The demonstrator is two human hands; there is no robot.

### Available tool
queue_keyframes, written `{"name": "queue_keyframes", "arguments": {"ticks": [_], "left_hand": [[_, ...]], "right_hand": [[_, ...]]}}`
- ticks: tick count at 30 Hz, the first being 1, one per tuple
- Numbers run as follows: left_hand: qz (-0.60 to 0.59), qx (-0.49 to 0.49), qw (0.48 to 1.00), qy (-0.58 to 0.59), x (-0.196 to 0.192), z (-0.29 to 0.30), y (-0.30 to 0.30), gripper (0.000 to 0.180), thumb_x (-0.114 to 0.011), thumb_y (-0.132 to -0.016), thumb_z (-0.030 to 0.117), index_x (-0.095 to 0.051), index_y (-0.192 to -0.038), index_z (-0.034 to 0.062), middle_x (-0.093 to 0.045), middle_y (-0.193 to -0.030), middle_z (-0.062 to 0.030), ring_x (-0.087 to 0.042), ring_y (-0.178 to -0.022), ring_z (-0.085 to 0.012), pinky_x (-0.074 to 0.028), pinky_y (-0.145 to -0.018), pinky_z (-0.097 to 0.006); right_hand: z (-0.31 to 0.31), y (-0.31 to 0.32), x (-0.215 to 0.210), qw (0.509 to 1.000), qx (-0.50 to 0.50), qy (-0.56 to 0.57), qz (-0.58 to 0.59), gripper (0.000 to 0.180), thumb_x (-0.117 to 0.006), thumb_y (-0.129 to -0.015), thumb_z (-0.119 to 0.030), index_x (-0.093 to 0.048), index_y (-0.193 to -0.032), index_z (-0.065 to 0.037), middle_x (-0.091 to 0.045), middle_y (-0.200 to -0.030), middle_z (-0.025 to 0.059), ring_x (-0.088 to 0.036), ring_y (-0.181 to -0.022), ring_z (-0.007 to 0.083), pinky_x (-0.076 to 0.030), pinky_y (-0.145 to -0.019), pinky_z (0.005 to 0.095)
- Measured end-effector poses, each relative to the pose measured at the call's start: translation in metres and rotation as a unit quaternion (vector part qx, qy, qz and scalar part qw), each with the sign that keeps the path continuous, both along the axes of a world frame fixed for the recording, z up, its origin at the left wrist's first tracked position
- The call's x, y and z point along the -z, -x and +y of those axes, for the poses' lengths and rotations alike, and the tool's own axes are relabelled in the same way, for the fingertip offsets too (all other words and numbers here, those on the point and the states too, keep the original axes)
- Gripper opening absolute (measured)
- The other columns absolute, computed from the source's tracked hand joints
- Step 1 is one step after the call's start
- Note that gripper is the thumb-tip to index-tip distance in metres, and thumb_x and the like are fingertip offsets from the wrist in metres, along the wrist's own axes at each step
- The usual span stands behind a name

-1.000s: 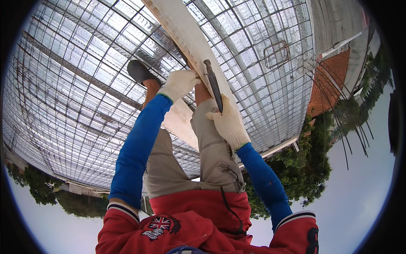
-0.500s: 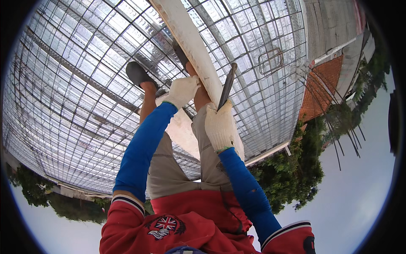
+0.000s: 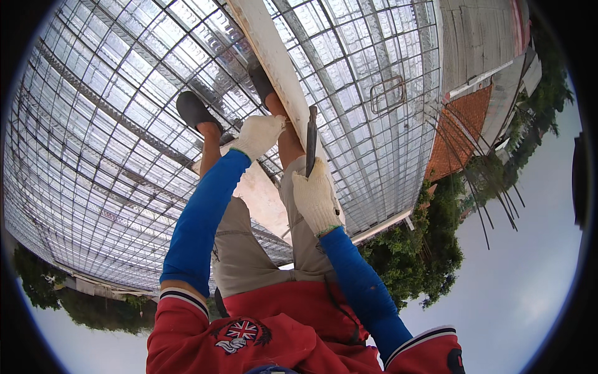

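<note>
My right hand [image 3: 316,196], in a pale knitted glove, is wrapped round a long dark metal hand tool [image 3: 311,140]. The tool points away from me beside the edge of a long pale board [image 3: 274,50]; its exact kind is hard to make out. My left hand [image 3: 258,136], gloved alike, is closed in front of my shin, close to the board's left edge. Its fingertips are partly hidden, and whatever they pinch cannot be seen. Below both hands spreads a grid of steel reinforcing bars [image 3: 134,78] over shiny ribbed metal sheeting.
My feet in dark shoes [image 3: 198,109] stand on the bar grid. A pale panel [image 3: 258,193] lies beneath my legs. To the right are a bent bar loop [image 3: 387,95], upright bar ends [image 3: 479,187], an orange-brown roof [image 3: 458,137] and trees [image 3: 417,262] beyond the edge.
The tool in my right hand has swung from a rightward slant to nearly straight ahead. My right hand has shifted slightly left and toward me. The left hand stays closed near the board.
</note>
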State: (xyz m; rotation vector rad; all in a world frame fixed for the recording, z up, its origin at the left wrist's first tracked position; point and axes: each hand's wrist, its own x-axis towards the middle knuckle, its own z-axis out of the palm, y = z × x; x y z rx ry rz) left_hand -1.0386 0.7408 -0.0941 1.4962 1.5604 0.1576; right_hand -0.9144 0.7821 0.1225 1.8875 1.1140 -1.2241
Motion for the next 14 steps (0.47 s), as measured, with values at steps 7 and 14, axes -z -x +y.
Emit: {"name": "queue_keyframes", "arguments": {"ticks": [7, 14], "left_hand": [[-0.03, 0.027, 0.999, 0.002, -0.011, -0.015, -0.011, 0.027, -0.064, -0.102, 0.033, -0.071, -0.101, 0.0076, -0.075, -0.078, -0.0129, -0.075, -0.07, -0.0351, -0.059, -0.061, -0.049], [-0.014, 0.038, 0.998, 0.038, -0.004, -0.013, -0.001, 0.032, -0.067, -0.101, 0.045, -0.071, -0.112, 0.0142, -0.078, -0.085, -0.0103, -0.078, -0.077, -0.033, -0.061, -0.067, -0.047]], "right_hand": [[-0.001, 0.032, 0.0, 0.997, -0.061, 0.03, -0.021, 0.073, -0.075, -0.095, -0.029, -0.043, -0.142, 0.016, -0.069, -0.118, 0.0379, -0.072, -0.112, 0.046, -0.057, -0.092, 0.0496], [0.003, -0.035, 0.011, 0.983, 0.093, -0.156, -0.022, 0.059, -0.071, -0.097, -0.022, -0.045, -0.145, 0.001, -0.067, -0.083, 0.0118, -0.064, -0.053, 0.0215, -0.05, -0.046, 0.0359]]}}
